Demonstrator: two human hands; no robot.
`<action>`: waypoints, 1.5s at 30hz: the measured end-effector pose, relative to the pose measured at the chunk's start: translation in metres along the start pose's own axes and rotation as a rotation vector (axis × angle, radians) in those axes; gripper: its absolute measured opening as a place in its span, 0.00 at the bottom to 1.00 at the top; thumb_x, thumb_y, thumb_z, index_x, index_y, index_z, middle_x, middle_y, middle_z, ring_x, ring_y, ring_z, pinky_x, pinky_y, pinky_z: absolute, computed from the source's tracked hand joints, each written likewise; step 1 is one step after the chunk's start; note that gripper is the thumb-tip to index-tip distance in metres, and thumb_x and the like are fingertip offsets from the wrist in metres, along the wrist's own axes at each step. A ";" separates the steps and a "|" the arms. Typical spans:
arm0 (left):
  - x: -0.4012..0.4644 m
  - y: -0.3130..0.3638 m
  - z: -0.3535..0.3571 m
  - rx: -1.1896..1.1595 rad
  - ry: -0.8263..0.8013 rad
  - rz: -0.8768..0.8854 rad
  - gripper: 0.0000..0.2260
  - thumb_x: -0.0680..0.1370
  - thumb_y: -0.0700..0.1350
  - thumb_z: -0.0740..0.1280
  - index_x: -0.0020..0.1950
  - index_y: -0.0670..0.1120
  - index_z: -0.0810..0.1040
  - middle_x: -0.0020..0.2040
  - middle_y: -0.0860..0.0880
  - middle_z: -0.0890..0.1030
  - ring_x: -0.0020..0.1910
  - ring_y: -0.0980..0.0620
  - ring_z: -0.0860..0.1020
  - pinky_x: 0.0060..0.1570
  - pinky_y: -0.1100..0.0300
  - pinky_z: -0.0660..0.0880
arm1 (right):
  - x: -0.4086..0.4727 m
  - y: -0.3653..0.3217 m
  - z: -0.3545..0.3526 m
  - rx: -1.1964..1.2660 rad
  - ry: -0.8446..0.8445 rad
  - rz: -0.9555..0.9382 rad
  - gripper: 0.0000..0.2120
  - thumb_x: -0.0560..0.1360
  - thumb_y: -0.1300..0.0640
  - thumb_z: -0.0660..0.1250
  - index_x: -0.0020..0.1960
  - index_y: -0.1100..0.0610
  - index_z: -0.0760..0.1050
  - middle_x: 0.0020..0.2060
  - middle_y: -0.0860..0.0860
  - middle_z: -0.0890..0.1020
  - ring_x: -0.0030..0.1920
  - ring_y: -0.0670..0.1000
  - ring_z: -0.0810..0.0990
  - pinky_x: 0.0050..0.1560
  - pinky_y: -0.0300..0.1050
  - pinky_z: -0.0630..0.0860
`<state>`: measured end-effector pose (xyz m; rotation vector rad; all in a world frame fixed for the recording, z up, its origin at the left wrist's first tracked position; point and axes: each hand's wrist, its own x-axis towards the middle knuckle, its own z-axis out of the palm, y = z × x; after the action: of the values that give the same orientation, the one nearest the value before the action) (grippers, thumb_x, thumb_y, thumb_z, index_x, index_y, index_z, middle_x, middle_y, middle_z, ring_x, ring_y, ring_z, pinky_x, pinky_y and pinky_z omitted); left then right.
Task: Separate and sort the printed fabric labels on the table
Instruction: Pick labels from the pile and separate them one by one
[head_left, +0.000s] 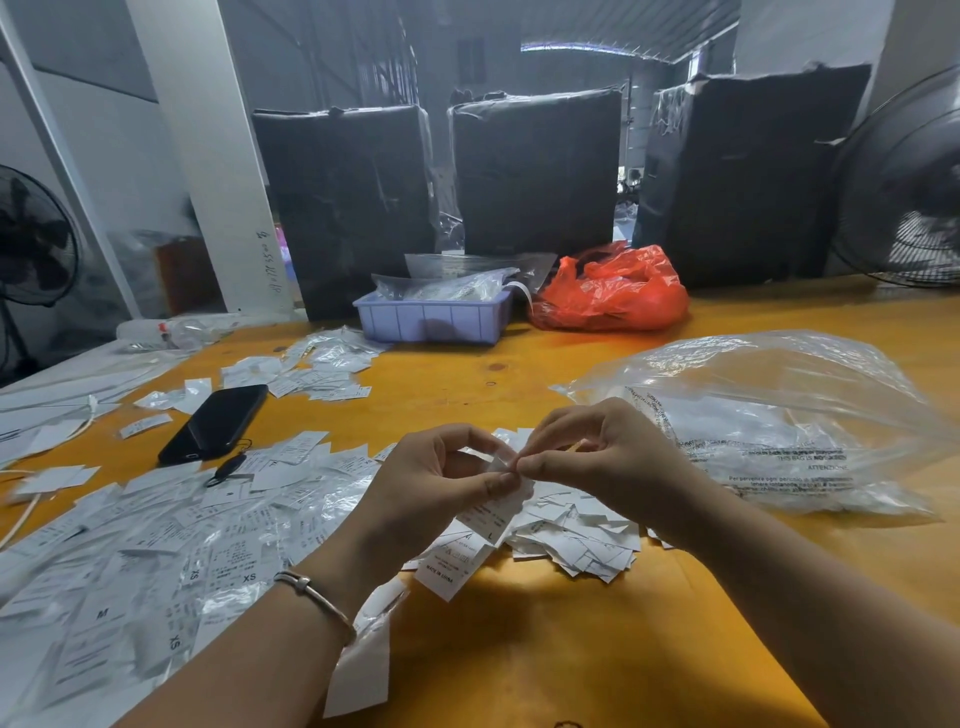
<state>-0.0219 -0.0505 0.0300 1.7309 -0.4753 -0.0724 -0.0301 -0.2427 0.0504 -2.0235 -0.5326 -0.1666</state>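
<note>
My left hand (441, 483) and my right hand (597, 457) meet above the yellow table (545, 649), fingertips touching. Both pinch the top of a small bunch of white printed fabric labels (493, 514) that hangs down from the fingers. Under the hands lies a heap of small white labels (576, 540). A wide spread of labels and clear wrappers (171, 545) covers the table's left side, some marked XS and M. More labels (322, 369) lie farther back on the left.
A black phone (215, 423) lies on the left among the labels. A large clear plastic bag (779, 426) sits at the right. A lilac tray (431, 317) and a red bag (613, 291) stand at the back before black-wrapped boxes (535, 171).
</note>
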 end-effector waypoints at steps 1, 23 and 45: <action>0.000 0.000 0.000 0.004 0.003 0.000 0.14 0.67 0.45 0.74 0.50 0.41 0.80 0.42 0.46 0.87 0.43 0.51 0.85 0.37 0.65 0.78 | 0.000 0.001 0.000 -0.012 -0.011 0.002 0.04 0.70 0.56 0.74 0.42 0.56 0.85 0.38 0.50 0.84 0.40 0.45 0.80 0.43 0.45 0.77; 0.008 -0.017 -0.033 1.031 0.443 -0.247 0.05 0.69 0.42 0.63 0.35 0.48 0.78 0.37 0.54 0.78 0.40 0.50 0.75 0.37 0.58 0.70 | 0.010 0.066 -0.050 -0.972 0.421 0.526 0.15 0.72 0.61 0.62 0.59 0.57 0.73 0.57 0.55 0.76 0.59 0.57 0.71 0.56 0.50 0.67; 0.008 -0.024 -0.010 0.815 0.136 0.096 0.06 0.77 0.54 0.68 0.47 0.55 0.84 0.43 0.63 0.83 0.43 0.63 0.78 0.44 0.59 0.75 | 0.013 0.096 -0.066 -0.778 0.568 0.542 0.10 0.73 0.63 0.63 0.37 0.52 0.75 0.43 0.52 0.77 0.44 0.56 0.72 0.41 0.43 0.63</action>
<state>-0.0045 -0.0404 0.0110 2.4807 -0.5229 0.3523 0.0303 -0.3350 0.0104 -2.6215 0.5273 -0.6656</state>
